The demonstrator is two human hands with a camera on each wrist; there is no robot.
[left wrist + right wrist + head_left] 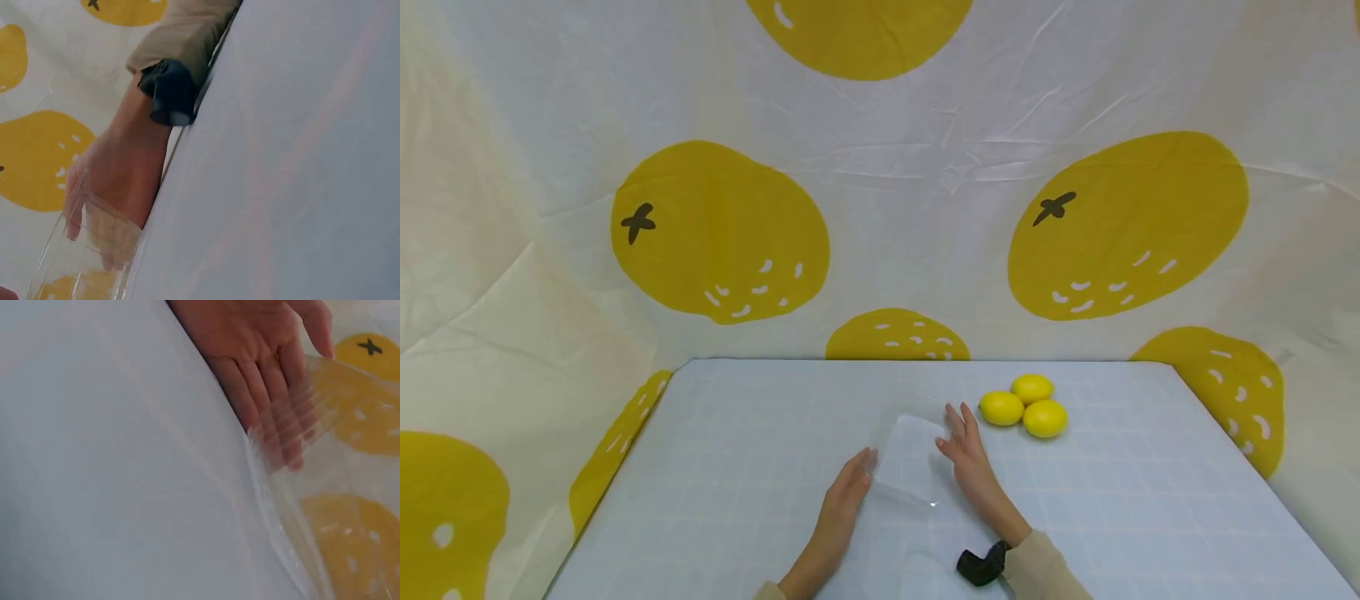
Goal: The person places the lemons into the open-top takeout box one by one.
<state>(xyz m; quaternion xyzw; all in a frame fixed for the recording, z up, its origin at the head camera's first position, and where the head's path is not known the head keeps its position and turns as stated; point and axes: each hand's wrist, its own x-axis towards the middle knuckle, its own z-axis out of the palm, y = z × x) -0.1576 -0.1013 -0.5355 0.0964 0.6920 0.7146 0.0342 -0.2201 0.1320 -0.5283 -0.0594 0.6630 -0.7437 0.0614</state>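
Clear plastic box (912, 458), see-through with a pale base, directly between the fingers of two bare hands over a light checked tabletop (715, 500). The left hand (844, 492) is along its left side and the right hand (972, 462) along its right, so neither is plainly nearer; both sets of fingertips are at the plastic. Its longer axis appears to run away from the person, leaning a little to the right, roughly the way the left fingers point, though the transparent edges make this hard to judge.

The left fingers are straight and close together behind the plastic wall, with the thumb set apart near the upper edge. The right fingers are extended, their thumb apart and directed inward toward the box. Neither hand appears to clamp it; how firmly the fingertips press cannot be told. What matters most for handling, it seems, is this side-to-side placement, one wall facing each palm.

Three yellow lemons (1002, 408) sit clustered near the right fingertips, on their outer side, well apart from the left fingers.
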